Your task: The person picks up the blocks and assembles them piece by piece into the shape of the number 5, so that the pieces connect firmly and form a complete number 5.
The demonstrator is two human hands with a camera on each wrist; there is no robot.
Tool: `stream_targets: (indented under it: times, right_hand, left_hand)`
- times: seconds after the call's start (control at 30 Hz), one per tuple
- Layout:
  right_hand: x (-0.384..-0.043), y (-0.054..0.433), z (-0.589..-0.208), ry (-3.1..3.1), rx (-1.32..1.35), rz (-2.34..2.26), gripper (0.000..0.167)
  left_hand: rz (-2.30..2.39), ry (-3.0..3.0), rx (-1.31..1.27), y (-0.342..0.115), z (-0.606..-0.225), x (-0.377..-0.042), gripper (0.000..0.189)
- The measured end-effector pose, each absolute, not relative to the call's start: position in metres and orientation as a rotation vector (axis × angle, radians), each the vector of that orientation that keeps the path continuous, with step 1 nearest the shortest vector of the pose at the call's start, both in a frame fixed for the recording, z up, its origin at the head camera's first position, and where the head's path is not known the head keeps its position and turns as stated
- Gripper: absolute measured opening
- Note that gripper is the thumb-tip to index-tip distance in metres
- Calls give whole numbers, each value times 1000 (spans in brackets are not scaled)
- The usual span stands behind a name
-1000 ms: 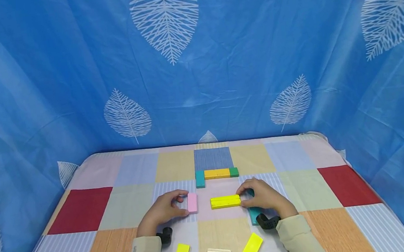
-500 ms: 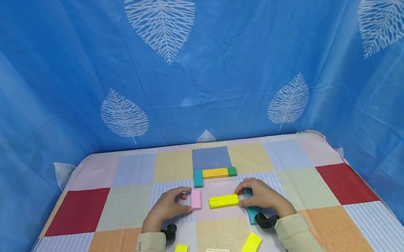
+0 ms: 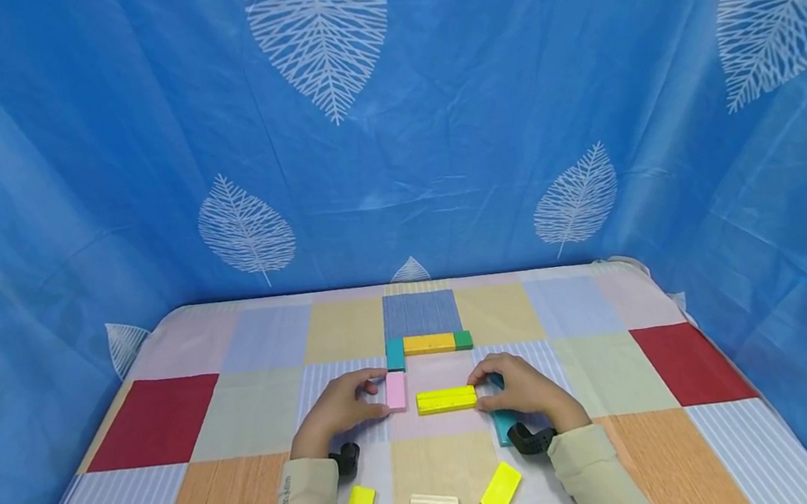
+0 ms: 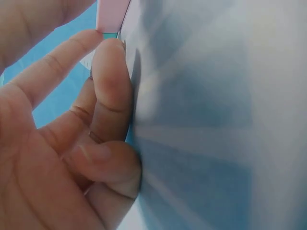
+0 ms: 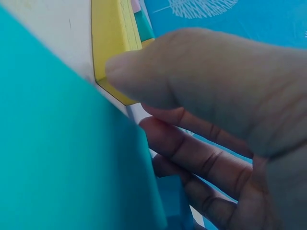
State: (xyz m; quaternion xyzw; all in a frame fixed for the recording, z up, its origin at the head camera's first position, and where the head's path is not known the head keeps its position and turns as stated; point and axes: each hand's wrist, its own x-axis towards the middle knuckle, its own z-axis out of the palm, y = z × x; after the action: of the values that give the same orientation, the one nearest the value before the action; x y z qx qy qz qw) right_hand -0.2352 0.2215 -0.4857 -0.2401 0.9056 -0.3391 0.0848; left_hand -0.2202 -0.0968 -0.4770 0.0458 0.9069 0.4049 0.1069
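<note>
On patchwork cloth (image 3: 256, 405) before a blue curtain (image 3: 471, 67) — pinching the pink block (image 3: 396, 392) with the left hand (image 3: 340, 409), just beside the far teal block (image 3: 395, 355); pinching the long yellow block (image 3: 444, 401) with the right hand (image 3: 524, 388). Probably light and rigid — best held by opposite ends.

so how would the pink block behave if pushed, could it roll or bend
The pink block probably won't roll, given its flat faces. It looks solid and straight-edged, so bending seems unlikely. Pushed farther away, it would likely press against the teal block at its far end.
</note>
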Motion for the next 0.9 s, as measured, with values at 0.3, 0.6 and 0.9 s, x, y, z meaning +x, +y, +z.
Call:
stream_targets:
  times: [0.3, 0.6, 0.9]
  right_hand:
    - [-237, 221, -485, 2696, -738, -1025, 22]
    - [-238, 220, -486, 2694, -736, -1030, 22]
    - [-237, 220, -485, 2695, -750, -1026, 22]
  left_hand:
    - [1202, 2639, 110, -96, -477, -222, 60]
    - [1163, 2693, 127, -95, -478, -222, 60]
    - [1147, 2701, 136, -96, -476, -222, 58]
